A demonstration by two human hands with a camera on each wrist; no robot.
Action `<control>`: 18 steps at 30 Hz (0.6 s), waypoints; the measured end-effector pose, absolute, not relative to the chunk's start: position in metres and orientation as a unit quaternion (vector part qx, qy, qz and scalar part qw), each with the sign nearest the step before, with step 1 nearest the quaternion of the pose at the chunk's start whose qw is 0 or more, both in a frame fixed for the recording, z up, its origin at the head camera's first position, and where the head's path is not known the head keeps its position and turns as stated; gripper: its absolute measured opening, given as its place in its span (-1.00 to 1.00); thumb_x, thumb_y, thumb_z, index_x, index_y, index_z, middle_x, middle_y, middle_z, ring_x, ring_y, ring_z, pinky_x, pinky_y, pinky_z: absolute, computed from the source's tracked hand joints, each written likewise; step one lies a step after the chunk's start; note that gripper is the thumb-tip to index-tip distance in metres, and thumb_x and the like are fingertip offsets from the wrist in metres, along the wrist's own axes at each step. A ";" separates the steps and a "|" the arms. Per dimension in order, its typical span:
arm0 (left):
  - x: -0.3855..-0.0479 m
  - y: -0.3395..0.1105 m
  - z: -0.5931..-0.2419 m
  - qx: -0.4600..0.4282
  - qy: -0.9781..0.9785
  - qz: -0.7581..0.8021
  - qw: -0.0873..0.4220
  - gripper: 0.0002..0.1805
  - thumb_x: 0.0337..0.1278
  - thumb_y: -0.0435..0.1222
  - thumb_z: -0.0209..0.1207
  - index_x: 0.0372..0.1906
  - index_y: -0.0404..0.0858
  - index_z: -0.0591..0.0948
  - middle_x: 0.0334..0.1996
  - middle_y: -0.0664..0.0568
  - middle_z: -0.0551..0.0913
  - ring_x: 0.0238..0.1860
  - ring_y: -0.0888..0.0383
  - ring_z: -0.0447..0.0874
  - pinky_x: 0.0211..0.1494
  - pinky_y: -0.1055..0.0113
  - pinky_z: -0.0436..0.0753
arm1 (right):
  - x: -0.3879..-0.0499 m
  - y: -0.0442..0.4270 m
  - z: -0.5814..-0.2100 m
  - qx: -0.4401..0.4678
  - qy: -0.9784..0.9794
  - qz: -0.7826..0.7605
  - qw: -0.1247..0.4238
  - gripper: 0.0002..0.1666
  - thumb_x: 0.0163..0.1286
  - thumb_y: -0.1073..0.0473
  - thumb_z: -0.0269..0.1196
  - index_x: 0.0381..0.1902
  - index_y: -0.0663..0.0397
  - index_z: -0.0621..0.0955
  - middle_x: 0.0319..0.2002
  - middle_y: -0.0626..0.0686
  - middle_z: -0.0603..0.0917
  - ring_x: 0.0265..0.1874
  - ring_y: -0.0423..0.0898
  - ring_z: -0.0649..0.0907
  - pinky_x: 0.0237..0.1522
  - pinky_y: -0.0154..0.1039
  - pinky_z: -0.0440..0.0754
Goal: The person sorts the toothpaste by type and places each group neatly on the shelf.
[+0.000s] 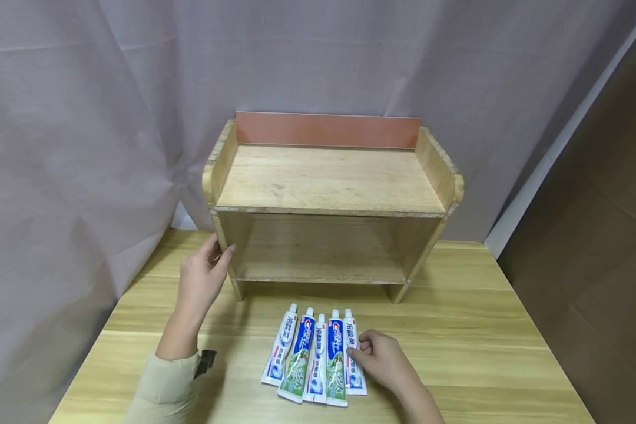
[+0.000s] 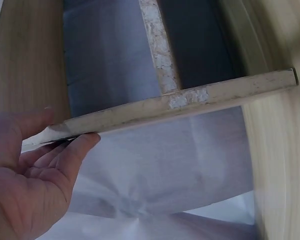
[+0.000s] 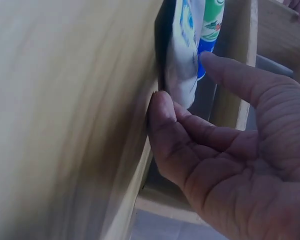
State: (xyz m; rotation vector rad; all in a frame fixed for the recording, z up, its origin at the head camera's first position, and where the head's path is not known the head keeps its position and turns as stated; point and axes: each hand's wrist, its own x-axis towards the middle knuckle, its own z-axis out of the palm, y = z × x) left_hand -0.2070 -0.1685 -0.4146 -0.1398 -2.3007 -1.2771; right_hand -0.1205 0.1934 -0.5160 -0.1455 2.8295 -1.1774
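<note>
Around the middle of the back edge of the table (image 1: pixel 509 330), there's a two-tier wooden shelf (image 1: pixel 328 176) with a reddish strip across its back. A stretch of tabletop runs down each side of it to the left and right edges, and the front edge runs out of frame. Grey cloth (image 1: pixel 318 53) hangs behind the back edge and along the left one, and a brown panel (image 1: pixel 604 247) stands by the right.

Five toothpaste tubes (image 1: pixel 319 359) lie in a loose fan between the shelf and the front edge, caps toward the shelf.

Left hand (image 1: pixel 202 277) has a proper pinch on the shelf's left side board, thumb inside, fingers outside. Right hand (image 1: pixel 386 356) has its grip curved partway around the rightmost tube (image 1: pixel 355 374), thumb and fingers a bit apart and a fingertip down by the tabletop. Can't tell if it's actually pinching the tube.

Labels: three white tubes with blue Chinese text, looks like 冷酸灵 and 抗敏感. The two blue-and-green tubes (image 1: pixel 301 350) between them have a big white C; the rest is too small for me.
</note>
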 end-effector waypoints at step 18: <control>-0.213 -0.175 -0.418 -0.038 -0.874 -0.423 0.237 -0.70 0.33 -0.24 0.25 0.02 -0.36 0.72 -0.16 -0.26 0.75 -0.13 -0.15 0.78 -0.11 0.03 0.78 | -0.132 0.188 -0.517 -0.018 0.933 -0.354 0.070 -0.62 0.12 0.04 0.49 -0.55 0.06 0.50 -0.65 -0.07 0.44 -0.64 -0.14 0.43 -0.56 -0.28 0.46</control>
